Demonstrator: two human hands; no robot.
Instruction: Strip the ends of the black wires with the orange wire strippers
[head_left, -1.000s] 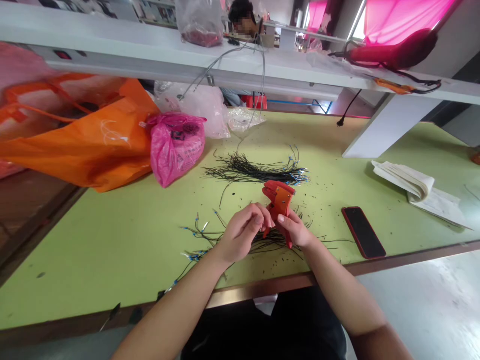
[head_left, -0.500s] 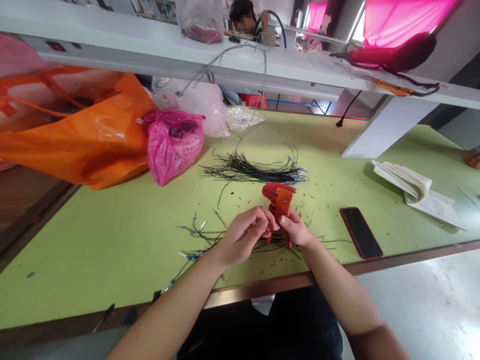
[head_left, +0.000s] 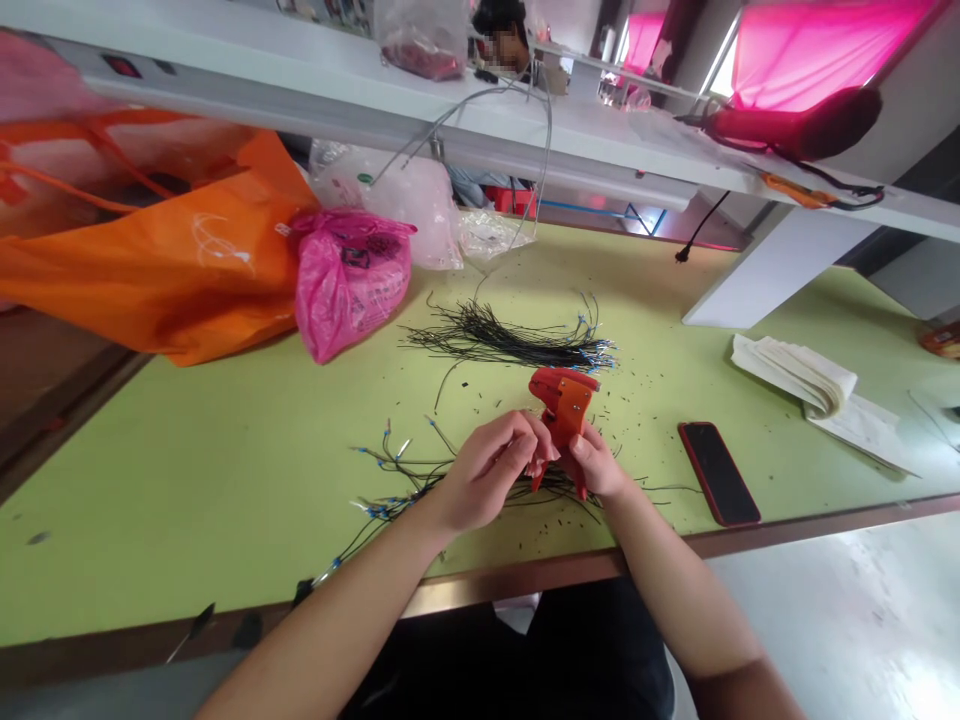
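My right hand [head_left: 598, 462] is wrapped round the handles of a red and orange wire stripper [head_left: 568, 402], whose head points up and to the left. Close against the tool's left side, my left hand [head_left: 495, 468] is closed in a pinch. Whatever its fingertips hold is too small or hidden to make out. Under both hands lies a loose bunch of dark wires [head_left: 427, 483], with blue and metal tips toward the left. Beyond the stripper, a thicker bundle of black wires [head_left: 502, 338] rests on the table, its blue-tipped ends at the right.
To the right are a phone [head_left: 718, 474] and folded papers [head_left: 799, 375]. An orange bag [head_left: 202, 265] and a pink plastic bag [head_left: 356, 285] stand at the left. Small dark scraps litter the green table [head_left: 247, 480]. A white shelf [head_left: 300, 85] crosses the back; a person sits beyond it.
The view has shifted slightly. The wire stripper's head has moved a little to the right, with my right hand still round it. My left hand keeps its pinch nearly in place.
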